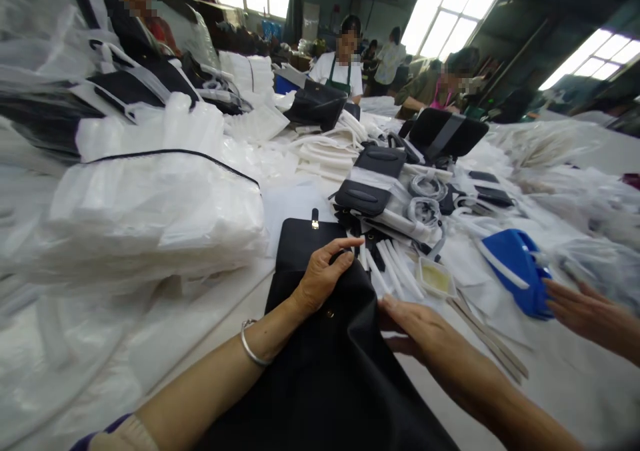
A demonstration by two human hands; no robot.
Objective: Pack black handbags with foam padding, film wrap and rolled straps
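A black leather-like bag [320, 377] with a small gold-coloured fitting lies in front of me, its flap [303, 244] turned away at the far end. My left hand [323, 277] rests on the upper part, with thumb and forefinger curled at its edge by a fold. At the bag's right side is my right hand [417, 327], its thumb and fingers closed at the black material. The bag partly hides the fingertips of both hands. A silver bangle [250, 344] is around my left wrist.
To the left stands a big strapped stack of white wrapped material [160, 197]. White strips [395, 267], a small tub [436, 279] and flat strips [493, 341] lie right of the bag. Another person's hand [585, 314] is by a blue container [515, 271]. Co-workers stand behind piled goods.
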